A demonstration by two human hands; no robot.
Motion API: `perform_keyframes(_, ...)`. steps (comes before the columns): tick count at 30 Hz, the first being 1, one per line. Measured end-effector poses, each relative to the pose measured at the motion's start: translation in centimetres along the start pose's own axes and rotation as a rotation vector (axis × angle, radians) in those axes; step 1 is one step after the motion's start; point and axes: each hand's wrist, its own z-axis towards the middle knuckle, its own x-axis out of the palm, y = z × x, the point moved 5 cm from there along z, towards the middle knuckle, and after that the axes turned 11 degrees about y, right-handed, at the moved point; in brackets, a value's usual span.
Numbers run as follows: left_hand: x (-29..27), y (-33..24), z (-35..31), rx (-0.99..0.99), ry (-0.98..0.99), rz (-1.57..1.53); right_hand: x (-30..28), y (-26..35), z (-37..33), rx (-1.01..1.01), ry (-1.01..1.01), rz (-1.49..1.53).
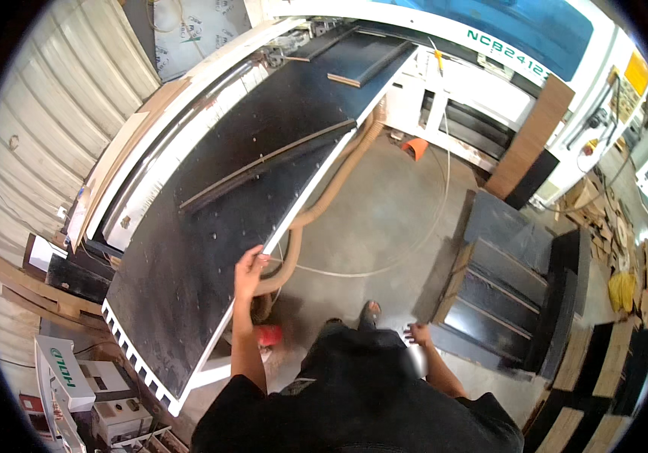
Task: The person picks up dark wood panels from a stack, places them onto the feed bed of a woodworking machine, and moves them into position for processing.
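Observation:
My left hand (248, 273) is at the white edge of a long black-topped table (150, 279), its fingers loosely bent and touching the rim; nothing shows in it. My right hand (418, 334) hangs low on my right side, fingers apart and holding nothing. It is nearest to a stack of dark panels (490, 294) with light edges. On the tabletop a long dark strip (263, 166) with a pale brown edge lies slantwise, ahead of my left hand. Farther off, another dark strip (369, 68) lies near the table's far end.
A large white machine (482, 83) stands beyond the table. A brown hose (339, 177) runs below the table edge, and a thin cable (369, 272) loops over the floor. A brown board (532, 136) leans at the right; an orange piece (415, 148) lies on the floor.

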Motion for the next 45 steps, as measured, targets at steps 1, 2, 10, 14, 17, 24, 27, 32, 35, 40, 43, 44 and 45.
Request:
perform_keyframes(1,-0.7,-1.9,2.3,-0.025,-0.058,-0.061,-1.0,4.7,2.6,-0.206,0.009,0.01)
perform_keyframes(2,-3.1,-3.1,4.1,0.037,-0.153,0.147,-0.6,9.9,5.0,-0.235,-0.006,-0.081)
perform_keyframes(10,-24.5,-0.6,8.8,-0.144,-0.629,0.662,13.9,53.5,9.4,-0.748,-0.081,-0.654)
perform_keyframes(14,-30.5,2.3,12.4,-0.674,-0.737,0.891,18.0,66.4,13.4,-1.125,-0.407,-0.639)
perform_keyframes(17,-30.9,5.4,14.6,-0.405,-0.657,0.576,20.4,72.7,17.2,-1.01,-0.467,-0.779)
perform_keyframes(24,-29.5,4.9,15.9,-0.549,-0.694,0.502,22.3,73.9,22.8,-0.655,-0.34,-0.905)
perform_keyframes(27,-31.8,5.7,14.3,-0.456,-0.746,0.673,24.3,73.7,21.4,-0.656,-0.27,-0.93)
perform_keyframes(32,-34.4,8.3,13.3,-0.54,-0.649,0.544,23.7,74.8,20.5,-0.661,-0.205,-0.908)
perform_keyframes(35,-32.4,6.2,16.9,-0.733,-0.786,0.791,22.1,75.0,21.3,-0.667,-0.129,-0.871)
perform_keyframes(40,-21.9,-4.5,29.4,-0.463,-0.98,1.132,21.5,76.4,22.0,-0.65,0.109,-0.831)
perform_keyframes(43,-10.3,-7.7,44.2,-0.206,-0.712,0.949,18.0,78.8,22.9,-0.558,0.441,-0.928)
perform_keyframes(44,-6.0,-9.4,48.6,-0.116,-0.634,0.964,16.8,78.7,24.0,-0.573,0.608,-0.883)
perform_keyframes(45,-3.2,-9.9,51.8,-0.05,-0.591,0.905,16.0,79.0,24.7,-0.595,0.784,-0.843)
